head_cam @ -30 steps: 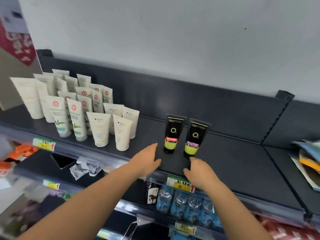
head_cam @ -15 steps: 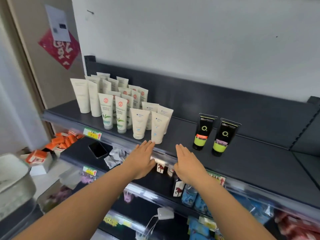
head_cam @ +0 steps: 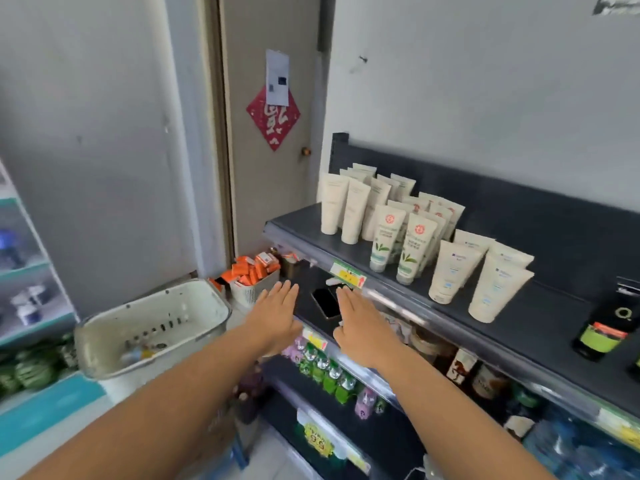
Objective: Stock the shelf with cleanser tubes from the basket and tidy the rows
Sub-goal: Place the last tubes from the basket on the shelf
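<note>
Both the left hand [head_cam: 277, 315] and the right hand [head_cam: 358, 325] are flat, fingers straight, holding nothing. Left of them, the white plastic basket's [head_cam: 104, 332] contents are blurred.

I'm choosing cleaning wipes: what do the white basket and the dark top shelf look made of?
White basket: likely moulded plastic, matte and scuffed, with slotted walls and a rounded rim.
Top shelf: probably painted metal, with a dark satin finish and a thin front edge; not certain.
</note>
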The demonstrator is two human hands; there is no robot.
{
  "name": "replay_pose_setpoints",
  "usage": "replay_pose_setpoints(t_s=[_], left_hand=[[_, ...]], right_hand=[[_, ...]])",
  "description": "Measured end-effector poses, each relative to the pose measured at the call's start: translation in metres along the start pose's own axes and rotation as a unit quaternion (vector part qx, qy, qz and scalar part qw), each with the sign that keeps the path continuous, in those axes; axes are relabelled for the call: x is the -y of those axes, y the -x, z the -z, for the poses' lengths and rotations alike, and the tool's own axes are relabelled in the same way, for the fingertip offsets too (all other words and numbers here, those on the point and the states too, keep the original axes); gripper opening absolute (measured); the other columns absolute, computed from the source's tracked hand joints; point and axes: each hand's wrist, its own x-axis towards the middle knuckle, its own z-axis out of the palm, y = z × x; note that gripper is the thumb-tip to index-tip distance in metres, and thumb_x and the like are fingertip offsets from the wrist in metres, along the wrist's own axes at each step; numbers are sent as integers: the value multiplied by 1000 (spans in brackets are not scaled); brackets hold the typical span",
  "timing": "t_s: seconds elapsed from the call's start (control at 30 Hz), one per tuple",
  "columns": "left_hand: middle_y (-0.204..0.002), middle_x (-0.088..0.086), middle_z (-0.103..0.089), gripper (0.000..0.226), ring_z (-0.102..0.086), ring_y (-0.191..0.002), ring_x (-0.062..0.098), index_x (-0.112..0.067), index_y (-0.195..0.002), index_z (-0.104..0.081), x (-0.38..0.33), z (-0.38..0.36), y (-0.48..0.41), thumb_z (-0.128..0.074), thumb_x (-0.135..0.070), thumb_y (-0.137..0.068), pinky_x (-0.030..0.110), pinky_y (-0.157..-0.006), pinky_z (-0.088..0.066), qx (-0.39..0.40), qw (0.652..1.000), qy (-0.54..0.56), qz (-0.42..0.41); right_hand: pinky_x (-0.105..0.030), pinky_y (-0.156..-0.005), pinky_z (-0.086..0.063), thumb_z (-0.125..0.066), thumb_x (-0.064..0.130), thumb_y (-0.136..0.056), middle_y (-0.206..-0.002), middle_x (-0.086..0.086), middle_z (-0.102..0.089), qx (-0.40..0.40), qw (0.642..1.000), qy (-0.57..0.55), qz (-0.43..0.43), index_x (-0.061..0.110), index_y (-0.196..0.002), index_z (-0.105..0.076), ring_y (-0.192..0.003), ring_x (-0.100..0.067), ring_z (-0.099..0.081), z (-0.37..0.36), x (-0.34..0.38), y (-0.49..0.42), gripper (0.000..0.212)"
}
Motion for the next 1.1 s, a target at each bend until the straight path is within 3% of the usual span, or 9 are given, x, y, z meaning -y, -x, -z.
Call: replay_pose_setpoints(t_s=[0.2, 0.43, 1.1], left_hand=[[-162, 7, 6, 74, 6, -149, 21, -11, -154, 2, 111, -3, 24, -36, -33, -95, 40, -120, 1, -13, 997, 10, 80], [-162, 9, 6, 73, 6, -149, 22, -10, -154, 4, 191, -5, 44, -34, -35, -96, 40, -122, 0, 17, 990, -10, 138], [-162, 8, 3, 72, 4, -150, 22, -10, -154, 3, 319, -26, -28, -36, -33, -98, 40, -122, -3, 25, 946, 17, 323]], right_hand=[[-40, -122, -9, -39, 31, -101, -163, -9, 2, 30, 998, 13, 62, 7, -154, 4, -150, -25, -1, -24, 90, -65, 73], [-40, -122, -9, -35, 31, -99, -163, -10, -2, 63, 992, -3, 113, 8, -155, 1, -150, -24, -5, -52, 156, -113, 70], [-36, -122, -5, -38, 26, -98, -163, -8, 5, 132, 958, -19, 255, 10, -155, 3, -151, -21, 1, -107, 196, -310, 72]])
